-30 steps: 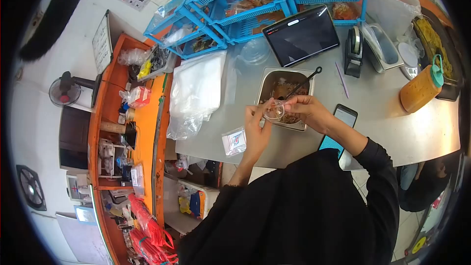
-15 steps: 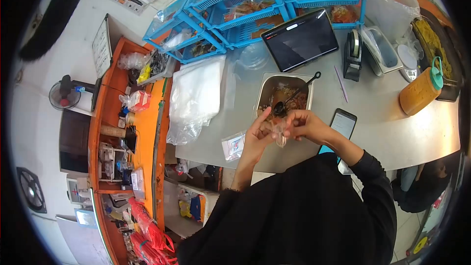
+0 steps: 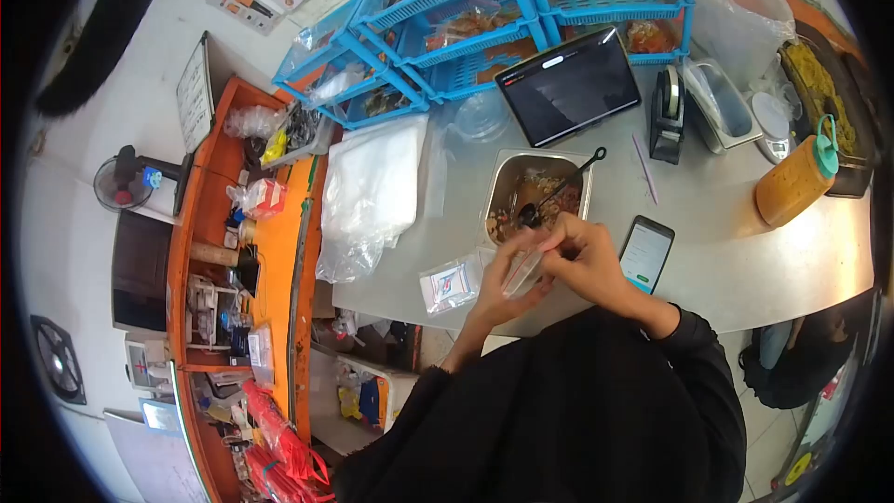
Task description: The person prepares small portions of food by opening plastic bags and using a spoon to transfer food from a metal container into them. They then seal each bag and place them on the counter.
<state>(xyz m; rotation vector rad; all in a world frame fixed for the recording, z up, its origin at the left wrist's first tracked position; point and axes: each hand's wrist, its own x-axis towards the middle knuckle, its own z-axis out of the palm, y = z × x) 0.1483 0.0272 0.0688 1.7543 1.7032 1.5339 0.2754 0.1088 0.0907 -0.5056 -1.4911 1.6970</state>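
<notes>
A small clear plastic bag [image 3: 524, 274] is held between both hands, just in front of a steel tray. My left hand [image 3: 503, 287] is curved round the bag's left side and underside. My right hand [image 3: 589, 264] pinches its upper edge. The steel tray [image 3: 493, 188] holds a chopped, wet food mix [image 3: 535, 188], and a black spoon [image 3: 570, 179] leans in it, its handle over the right rim. A flat packet with a printed label [image 3: 450, 287] lies left of my left hand. The phone [image 3: 647, 254] lies right of my right hand.
Behind the tray stand a tablet [image 3: 570, 86] and blue basket racks [image 3: 456, 23]. Plastic sheets [image 3: 372, 177] lie at left. A tape dispenser [image 3: 668, 114], purple pen [image 3: 644, 168], steel container [image 3: 722, 107] and orange bottle [image 3: 794, 182] are at right. Another person [image 3: 801, 359] is at lower right.
The clear bag now shows wider between my hands. My right hand has turned and come over its top edge, and my left hand has dropped slightly. The phone is more fully in view.
</notes>
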